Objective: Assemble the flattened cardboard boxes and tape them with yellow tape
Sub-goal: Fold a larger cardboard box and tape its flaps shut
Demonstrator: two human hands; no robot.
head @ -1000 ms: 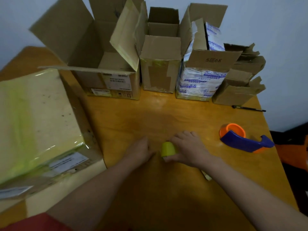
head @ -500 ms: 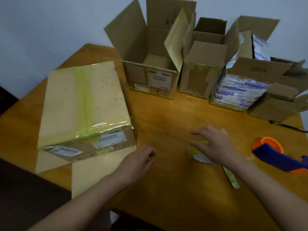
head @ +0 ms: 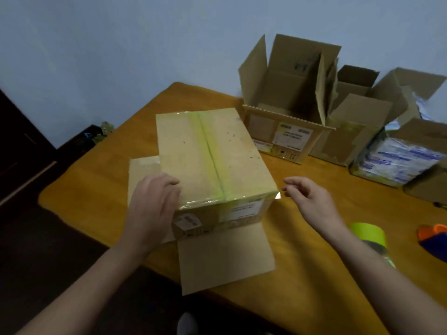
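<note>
A cardboard box (head: 212, 155) stands upside down on the wooden table (head: 314, 281), its upper seam sealed with a strip of yellow tape. Its lower flaps lie flat on the table toward me and to the left. My left hand (head: 152, 206) rests on the box's near left corner with the fingers laid over the top edge. My right hand (head: 312, 199) hovers just right of the box, fingers loosely curved, holding nothing. The roll of yellow tape (head: 370, 235) lies on the table behind my right forearm.
Several assembled boxes stand open along the back right, the nearest one (head: 287, 114) with raised flaps. An orange and blue tape dispenser (head: 435, 238) sits at the right edge. The table's left edge drops to a dark floor.
My right hand let go of the tape roll and moved left toward the taped box. My left hand came onto the box's near corner. The view swung left.
</note>
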